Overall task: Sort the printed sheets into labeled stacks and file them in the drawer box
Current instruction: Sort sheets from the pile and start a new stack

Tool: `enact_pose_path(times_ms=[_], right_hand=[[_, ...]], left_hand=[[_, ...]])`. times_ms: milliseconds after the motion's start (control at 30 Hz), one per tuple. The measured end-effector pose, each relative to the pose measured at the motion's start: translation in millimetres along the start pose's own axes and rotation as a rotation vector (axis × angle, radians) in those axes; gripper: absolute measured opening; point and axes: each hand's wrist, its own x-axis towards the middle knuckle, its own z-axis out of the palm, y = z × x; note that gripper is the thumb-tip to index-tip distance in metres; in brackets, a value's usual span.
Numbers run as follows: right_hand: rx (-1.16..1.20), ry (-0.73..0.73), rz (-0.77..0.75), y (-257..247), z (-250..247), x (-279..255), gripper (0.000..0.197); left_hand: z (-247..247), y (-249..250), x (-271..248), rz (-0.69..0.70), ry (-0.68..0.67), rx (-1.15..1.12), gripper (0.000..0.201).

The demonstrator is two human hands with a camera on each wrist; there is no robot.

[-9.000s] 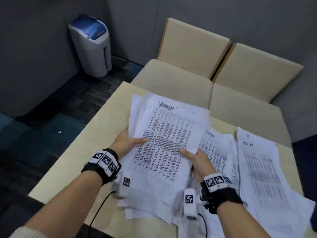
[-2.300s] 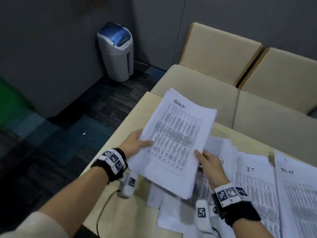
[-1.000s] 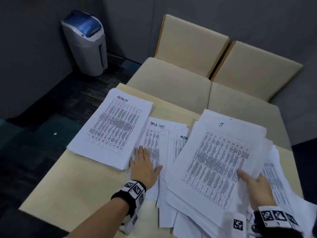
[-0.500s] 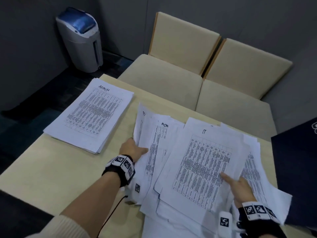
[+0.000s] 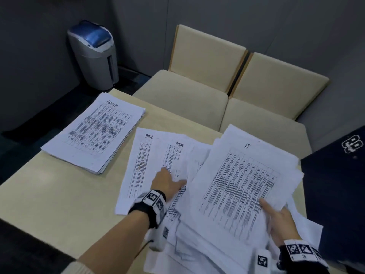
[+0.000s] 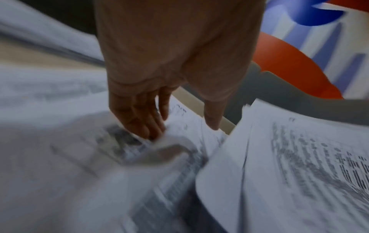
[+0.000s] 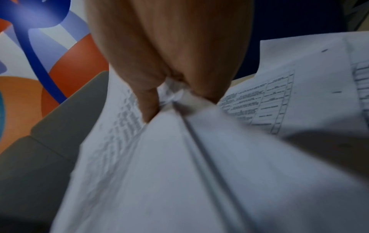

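A neat stack headed ADMIN [image 5: 92,133] lies at the table's far left. Loose printed sheets are fanned in the middle, one headed TASK [image 5: 138,165] and one headed ADM [image 5: 175,155]. My left hand [image 5: 167,180] rests on the ADM sheet; in the left wrist view its straight fingertips [image 6: 147,126] press the paper and the thumb stands apart. My right hand [image 5: 276,220] pinches the lower right edge of a thick bundle headed IT [image 5: 243,184], thumb on top, fingers under it. The right wrist view shows that pinch on the bundle [image 7: 179,157], which is raised over more sheets.
The pale wooden table [image 5: 59,194] has two beige chairs [image 5: 187,95] behind it. A grey bin with a blue lid [image 5: 94,54] stands on the floor at the back left. A dark blue box with a white mark [image 5: 335,194] is at the right edge.
My left hand has slid right, from the left edge of the loose sheets onto the ADM sheet, uncovering the TASK heading. The right hand still holds the IT bundle.
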Motion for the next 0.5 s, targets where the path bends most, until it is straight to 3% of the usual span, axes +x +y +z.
enact_pose_path(times_ms=[100, 200, 267, 333, 400, 500], right_hand=[[0.045, -0.059, 0.035, -0.5, -18.6, -0.6, 0.032], [-0.068, 0.082, 0.018, 4.6, -47.3, 5.7, 0.034], [-0.129, 0.180, 0.007, 4.9, -65.9, 8.0, 0.035], [-0.152, 0.237, -0.009, 5.5, -86.9, 10.5, 0.038], [-0.144, 0.264, 0.009, 4.3, -105.0, 13.5, 0.039], [-0.123, 0.220, 0.041, 5.2, -122.1, 14.9, 0.034]], left_hand=[[15.5, 4.3, -2.2, -0.052, 0.015, -0.060, 0.082], [20.1, 10.4, -7.1, -0.059, 0.005, -0.051, 0.079], [20.1, 17.6, -8.4, -0.005, 0.173, 0.204, 0.073], [19.0, 28.3, -7.8, 0.151, 0.296, 0.367, 0.058], [25.2, 38.9, -2.3, 0.309, 0.239, 0.315, 0.037], [43.9, 59.3, -4.3, 0.354, -0.021, 0.141, 0.028]])
